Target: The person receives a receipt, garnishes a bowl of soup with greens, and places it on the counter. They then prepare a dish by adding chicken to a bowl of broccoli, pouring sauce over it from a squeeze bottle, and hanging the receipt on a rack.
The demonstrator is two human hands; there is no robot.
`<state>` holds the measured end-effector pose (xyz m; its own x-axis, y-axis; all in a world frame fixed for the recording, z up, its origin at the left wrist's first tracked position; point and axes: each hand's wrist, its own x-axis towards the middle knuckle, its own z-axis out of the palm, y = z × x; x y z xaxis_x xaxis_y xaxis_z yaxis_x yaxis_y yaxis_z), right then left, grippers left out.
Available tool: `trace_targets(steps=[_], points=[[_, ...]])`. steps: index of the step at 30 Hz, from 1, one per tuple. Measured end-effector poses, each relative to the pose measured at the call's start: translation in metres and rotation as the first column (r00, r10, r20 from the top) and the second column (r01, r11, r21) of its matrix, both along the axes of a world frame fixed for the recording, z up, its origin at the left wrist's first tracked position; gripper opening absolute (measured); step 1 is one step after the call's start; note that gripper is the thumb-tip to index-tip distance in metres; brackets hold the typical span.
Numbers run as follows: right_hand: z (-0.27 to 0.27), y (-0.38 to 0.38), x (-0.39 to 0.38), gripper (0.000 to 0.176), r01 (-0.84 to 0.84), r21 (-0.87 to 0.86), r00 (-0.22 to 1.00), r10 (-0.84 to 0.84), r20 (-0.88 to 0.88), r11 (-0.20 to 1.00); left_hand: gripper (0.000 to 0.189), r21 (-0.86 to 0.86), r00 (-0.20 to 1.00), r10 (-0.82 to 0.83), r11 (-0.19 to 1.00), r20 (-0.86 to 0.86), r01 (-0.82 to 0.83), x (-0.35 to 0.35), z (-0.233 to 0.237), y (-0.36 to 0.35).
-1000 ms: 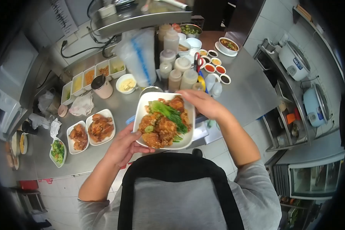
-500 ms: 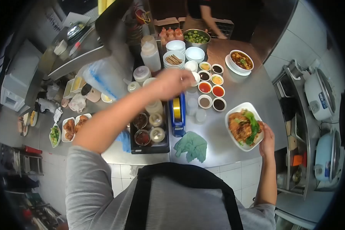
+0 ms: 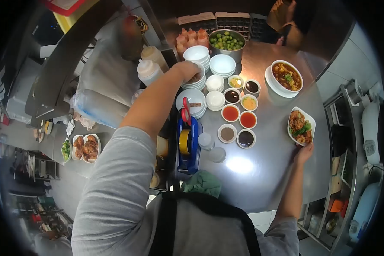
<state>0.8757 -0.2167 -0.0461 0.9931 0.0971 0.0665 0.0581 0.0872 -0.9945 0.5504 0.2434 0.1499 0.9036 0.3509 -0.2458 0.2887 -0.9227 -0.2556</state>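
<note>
My left hand [image 3: 187,71] reaches over the white bowl stack [image 3: 199,83], fingers curled down into the top bowl among brown stick-like pieces [image 3: 196,77]. What its fingertips grip, I cannot tell. At the far right, my right hand [image 3: 304,152] grips the near edge of a white dish [image 3: 312,123]. Fried meat [image 3: 300,121] and green leaves fill that dish. Below my left wrist, one brown stick lies on a stack of white plates [image 3: 200,99]. Red-handled scissors [image 3: 186,112] stand at the blue tape dispenser [image 3: 193,149].
Several sauce cups [image 3: 231,113] stand mid-table. A soup bowl [image 3: 287,76] rests on a saucer behind them. A pot of green fruit [image 3: 227,42] and squeeze bottles [image 3: 148,70] stand farther back. A green cloth [image 3: 202,184] lies at the front edge. Another person [image 3: 292,25] is behind the table.
My left hand has moved from above the tape dispenser into the bowl of brown sticks. My right hand has carried the meat dish farther away. The view has shifted.
</note>
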Motion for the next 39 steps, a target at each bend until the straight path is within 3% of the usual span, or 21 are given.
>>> trace_targets(steps=[3, 6, 8, 10, 12, 13, 15, 16, 17, 18, 19, 21, 22, 27, 29, 30, 32, 33, 34, 35, 39], points=[[0.02, 0.005, -0.001, 0.042, -0.06, -0.006, 0.997, 0.06, -0.038, 0.998, 0.05, -0.084, 0.999, -0.022, 0.996, 0.023, 0.024, 0.0, -0.012, 0.013], [0.038, 0.0, 0.0, 0.046, 0.134, -0.188, 0.983, -0.154, -0.097, 0.973, 0.055, -0.115, 1.0, -0.01, 0.993, -0.005, 0.009, 0.003, -0.006, 0.015], [0.039, -0.001, 0.0, 0.043, 0.386, -0.207, 0.893, -0.308, 0.327, 0.899, 0.057, -0.16, 0.99, 0.106, 0.98, -0.088, -0.12, 0.006, 0.008, 0.009], [0.061, 0.003, -0.015, 0.039, 0.523, -0.204, 0.76, -0.345, 0.552, 0.827, 0.057, -0.186, 0.957, 0.255, 0.942, -0.137, -0.278, 0.009, 0.022, -0.008], [0.088, 0.026, -0.044, 0.028, 0.383, -0.262, 0.744, -0.128, 0.656, 0.886, 0.056, -0.213, 0.962, 0.258, 0.939, -0.086, -0.271, 0.007, 0.006, 0.01], [0.103, 0.057, -0.072, 0.017, 0.04, -0.162, 0.883, 0.041, 0.467, 0.986, 0.055, -0.222, 0.958, 0.279, 0.932, -0.068, -0.287, 0.007, 0.004, 0.011], [0.137, 0.116, -0.132, 0.017, -0.451, -0.316, 0.707, 0.55, 0.445, 0.835, 0.051, -0.219, 0.956, 0.294, 0.931, -0.016, -0.29, 0.007, 0.002, 0.011], [0.149, 0.15, -0.152, 0.019, -0.44, -0.538, 0.396, 0.693, 0.603, 0.719, 0.048, -0.206, 0.959, 0.283, 0.94, 0.02, -0.273, 0.003, 0.002, 0.013], [0.153, 0.191, -0.18, 0.016, -0.667, -0.441, 0.302, 0.76, 0.576, 0.6, 0.046, -0.192, 0.966, 0.252, 0.952, 0.057, -0.237, 0.005, 0.003, 0.015], [0.162, 0.229, -0.201, 0.016, -0.715, -0.553, 0.096, 0.843, 0.529, 0.428, 0.039, -0.195, 0.918, 0.377, 0.916, 0.122, -0.351, 0.007, 0.002, 0.018], [0.151, 0.267, -0.222, 0.013, -0.599, -0.7, -0.066, 0.847, 0.527, 0.389, 0.037, -0.172, 0.912, 0.384, 0.917, 0.142, -0.36, 0.008, 0.009, 0.018], [0.144, 0.315, -0.258, 0.011, -0.491, -0.84, -0.225, 0.898, 0.379, 0.231, 0.029, -0.24, 0.845, 0.403, 0.911, 0.352, -0.335, 0.008, 0.02, 0.009], [0.142, 0.326, -0.271, 0.013, -0.511, -0.854, -0.181, 0.958, 0.223, 0.102, 0.033, -0.223, 0.836, 0.446, 0.893, 0.321, -0.391, 0.01, 0.029, 0.001], [0.157, 0.319, -0.27, 0.018, -0.375, -0.922, -0.106, 0.983, 0.149, 0.099, 0.041, -0.265, 0.777, 0.476, 0.878, 0.411, -0.398, 0.005, 0.025, 0.007], [0.164, 0.295, -0.231, 0.023, -0.677, -0.623, 0.0, 0.846, 0.533, 0.392, 0.038, -0.269, 0.755, 0.504, 0.863, 0.419, -0.427, 0.006, 0.021, 0.008], [0.176, 0.269, -0.199, 0.031, -0.788, -0.437, 0.122, 0.805, 0.58, 0.434, 0.035, -0.265, 0.779, 0.484, 0.874, 0.398, -0.407, 0.005, 0.016, 0.011], [0.173, 0.223, -0.131, 0.028, -0.77, -0.1, 0.49, 0.685, 0.54, 0.63, 0.031, -0.201, 0.827, 0.467, 0.884, 0.313, -0.422, 0.005, 0.004, 0.015], [0.195, 0.18, -0.1, 0.024, -0.677, -0.105, 0.69, 0.677, 0.254, 0.729, 0.03, -0.166, 0.859, 0.443, 0.896, 0.256, -0.412, 0.004, 0.003, 0.011], [0.205, 0.147, -0.07, 0.022, -0.452, -0.193, 0.781, 0.491, 0.387, 0.871, 0.029, -0.13, 0.887, 0.42, 0.907, 0.192, -0.401, 0.002, 0.001, 0.008], [0.185, 0.124, -0.026, 0.017, -0.367, -0.09, 0.87, 0.376, 0.319, 0.926, 0.035, -0.174, 0.885, 0.43, 0.899, 0.18, -0.401, 0.0, -0.006, 0.013], [0.123, 0.053, 0.088, 0.015, 0.096, -0.283, 0.922, 0.021, 0.386, 0.954, 0.052, -0.197, 0.888, 0.454, 0.88, 0.079, -0.432, 0.007, 0.005, 0.006]])
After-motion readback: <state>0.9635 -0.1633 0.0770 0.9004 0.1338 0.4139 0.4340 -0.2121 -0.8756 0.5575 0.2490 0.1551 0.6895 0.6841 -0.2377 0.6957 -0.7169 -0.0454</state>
